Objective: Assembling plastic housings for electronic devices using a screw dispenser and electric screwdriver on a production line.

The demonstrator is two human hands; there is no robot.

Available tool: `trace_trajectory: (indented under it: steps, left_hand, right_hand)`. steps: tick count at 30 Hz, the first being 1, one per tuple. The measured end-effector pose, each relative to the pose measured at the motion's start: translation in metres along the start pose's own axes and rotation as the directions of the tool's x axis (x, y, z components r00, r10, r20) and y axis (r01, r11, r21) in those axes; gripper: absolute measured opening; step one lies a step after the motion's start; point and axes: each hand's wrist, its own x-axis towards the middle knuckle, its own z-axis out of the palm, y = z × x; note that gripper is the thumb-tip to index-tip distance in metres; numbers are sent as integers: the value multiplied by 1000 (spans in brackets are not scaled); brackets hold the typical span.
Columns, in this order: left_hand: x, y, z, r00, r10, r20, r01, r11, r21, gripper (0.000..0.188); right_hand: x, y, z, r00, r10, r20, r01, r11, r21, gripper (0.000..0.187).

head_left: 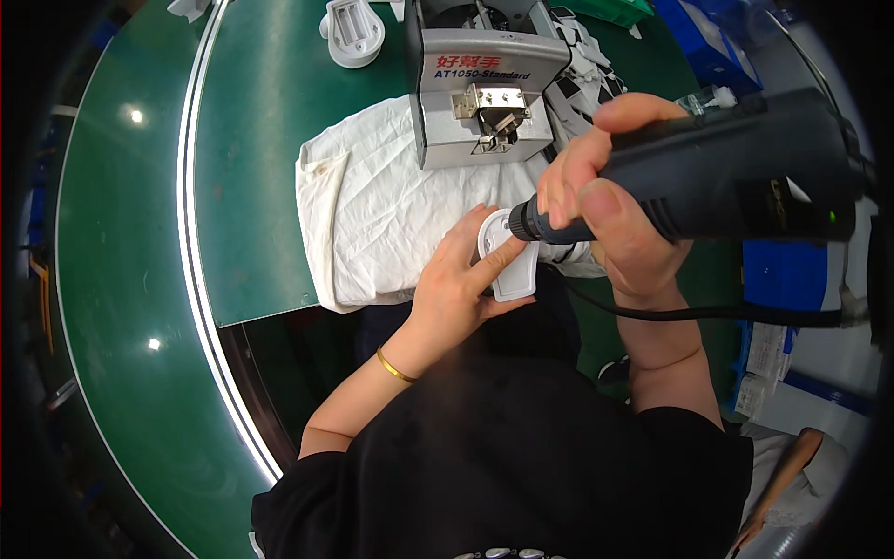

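My left hand (pixel 442 298) is closed around a small white plastic housing (pixel 518 278), its thumb and fingers along the edges. The housing's hollow side faces up, above the near edge of the table. In my right hand (pixel 633 224) is a large black electric screwdriver (pixel 745 172), gripped round its body and lying nearly level. Its tip end points left and meets the far end of the housing, next to my left fingers. The bit itself is hidden, and I cannot tell whether a screw is there.
A grey screw feeder (pixel 442 140) stands on a folded white cloth (pixel 372 200) just beyond my hands. Another white housing (pixel 356 42) lies on the green table (pixel 261 168). White parts (pixel 589 70) are heaped right of the feeder, near a blue bin (pixel 708 47). A black cord (pixel 708 315) hangs at right. Another person's arm (pixel 782 484) shows lower right.
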Motion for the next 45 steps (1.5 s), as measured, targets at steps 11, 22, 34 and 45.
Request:
trace_trajectory:
  steps: [11, 22, 34, 45]
  left_hand:
    - [0, 8, -4, 999, 3, 51, -11, 988, 156, 72]
    - [14, 24, -48, 941, 98, 325, -239, 872, 427, 41]
    - [-16, -139, -273, 454, -226, -862, 668, 726, 162, 46]
    - [-61, -150, -351, 349, -235, -907, 919, -107, 381, 95]
  right_hand:
    - [5, 4, -8, 998, -3, -59, 13, 987, 162, 48]
    - [-24, 11, -108, 806, 312, -503, -102, 910, 402, 35]
    - [-35, 30, -121, 847, 309, -433, -81, 880, 469, 38]
    - [-2, 26, -92, 896, 384, -223, -229, 830, 508, 79]
